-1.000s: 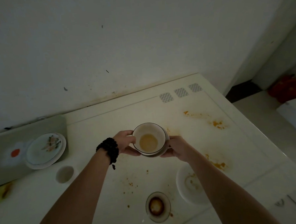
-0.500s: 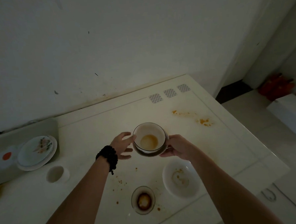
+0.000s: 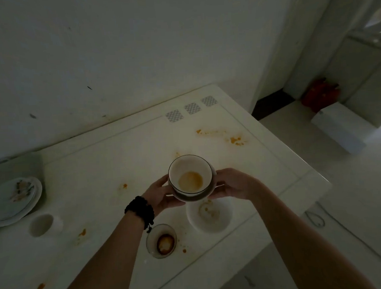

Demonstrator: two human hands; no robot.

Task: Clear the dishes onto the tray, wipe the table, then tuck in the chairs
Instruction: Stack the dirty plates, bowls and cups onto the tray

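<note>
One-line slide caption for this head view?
Both hands, left and right, lift a soup-stained bowl above the splattered table; more dishes wait below.

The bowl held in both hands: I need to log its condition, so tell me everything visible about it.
The bowl is round, white inside with a thin dark rim line, looks ceramic. An orange-brown residue pools in its bottom. It is upright, lifted above the table, gripped at the sides by the left hand and the right hand.

White bowl (image 3: 190, 177), dark rim
</note>
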